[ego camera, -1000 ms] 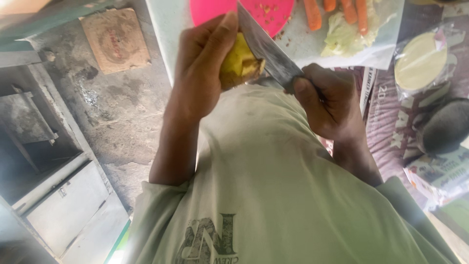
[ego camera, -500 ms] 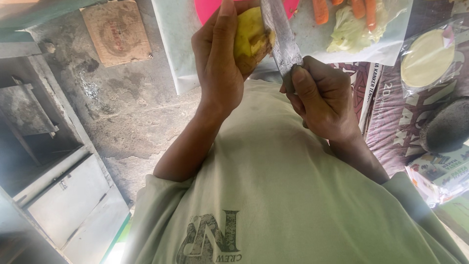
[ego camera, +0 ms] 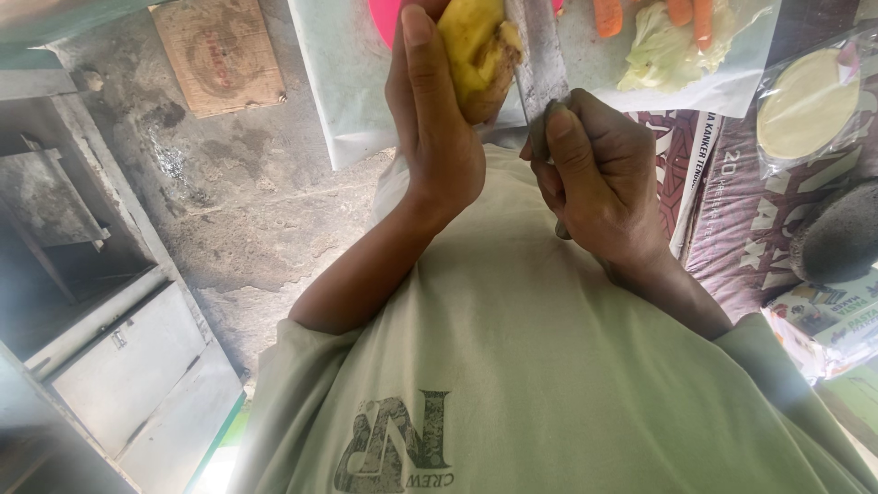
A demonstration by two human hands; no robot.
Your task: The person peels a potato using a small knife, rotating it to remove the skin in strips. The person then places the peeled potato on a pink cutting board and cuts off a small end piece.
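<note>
The left hand point(ego camera: 437, 128) is raised in front of the chest with its fingers closed around a yellow potato point(ego camera: 476, 55), the thumb running up the near side. A patch of brown skin shows on the potato's right face, next to paler peeled flesh. The right hand point(ego camera: 599, 178) is clamped around the handle of a knife point(ego camera: 540, 64), thumb pressed along the top of the grip; the handle itself is hidden inside the fist. The blade rises from the fist and lies against the right side of the potato, touching or all but touching it, though the exact contact is hard to tell from this angle.

Beyond the hands, a sheet of clear plastic point(ego camera: 343, 82) covers the bench. On it lie a pink plate point(ego camera: 384, 11), partly behind the left hand, 3 pieces of carrot point(ego camera: 607, 16) and a pale cabbage leaf point(ego camera: 663, 59) just beside them. To the right, a round yellowish disc in a clear wrapper point(ego camera: 809, 102) sits on printed paper point(ego camera: 732, 197), and a dark grey stone point(ego camera: 841, 233) lies near it at the frame's edge.

To the left, a small wooden board point(ego camera: 218, 55) rests on the rough concrete floor point(ego camera: 238, 220), and a grey metal cabinet point(ego camera: 119, 366) stands at the lower left.
</note>
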